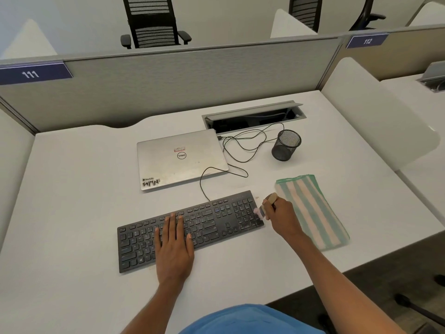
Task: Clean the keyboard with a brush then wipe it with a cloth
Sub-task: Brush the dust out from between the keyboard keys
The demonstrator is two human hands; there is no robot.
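Observation:
A black keyboard [207,222] lies at an angle on the white desk [72,189]. My left hand [173,247] rests flat on its left-middle keys with the fingers spread. At the keyboard's right end, over the number pad, my right hand [280,215] grips a small brush [266,204] with a pale wooden handle. The brush's bristles touch the keys there and look blurred. A folded cloth [313,213] with green and peach stripes lies on the desk just right of my right hand.
A shut silver laptop [180,157] sits behind the keyboard, with a black cable [240,145] looping to an open cable tray [252,116]. A black mesh pen cup [286,145] stands to the right. Grey partitions [168,75] enclose the desk.

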